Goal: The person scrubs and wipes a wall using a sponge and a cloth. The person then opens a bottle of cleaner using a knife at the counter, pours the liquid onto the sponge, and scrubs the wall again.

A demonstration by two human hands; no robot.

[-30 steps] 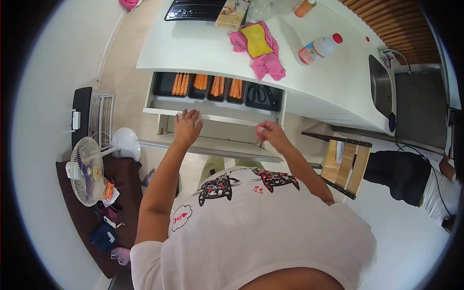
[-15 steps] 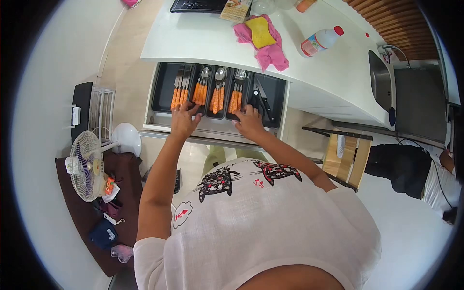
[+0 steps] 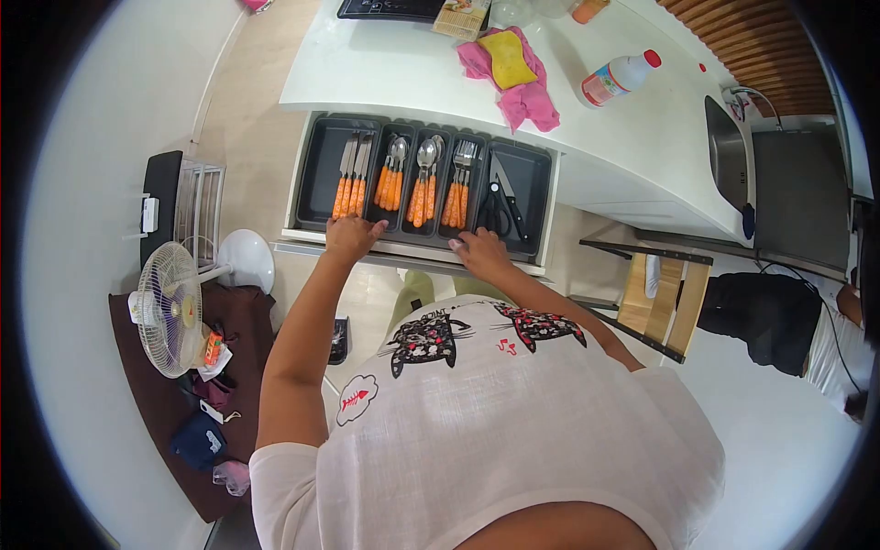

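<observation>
A dark grey cutlery tray (image 3: 318,174) sits in the open drawer (image 3: 298,240). My left hand (image 3: 353,238) grips its front rim near the knives, thumb pointing right. My right hand (image 3: 482,253) has its fingers curled over the same rim, below the forks. Orange-handled table knives (image 3: 352,179), small spoons (image 3: 389,179), larger spoons (image 3: 423,188) and forks (image 3: 457,188) lie sorted in separate compartments. The right compartment holds black-handled scissors (image 3: 495,209) and a black-handled kitchen knife (image 3: 511,202).
On the white counter (image 3: 394,78) are a pink cloth (image 3: 532,107) with a yellow sponge (image 3: 510,60) and a red-capped bottle (image 3: 621,78). A sink (image 3: 727,151) is at right. A fan (image 3: 172,310) stands left; another person (image 3: 779,316) is at far right.
The tray has shifted toward me with both hands on its rim, narrowing the gap at the drawer's front. The whole view has also shifted slightly.
</observation>
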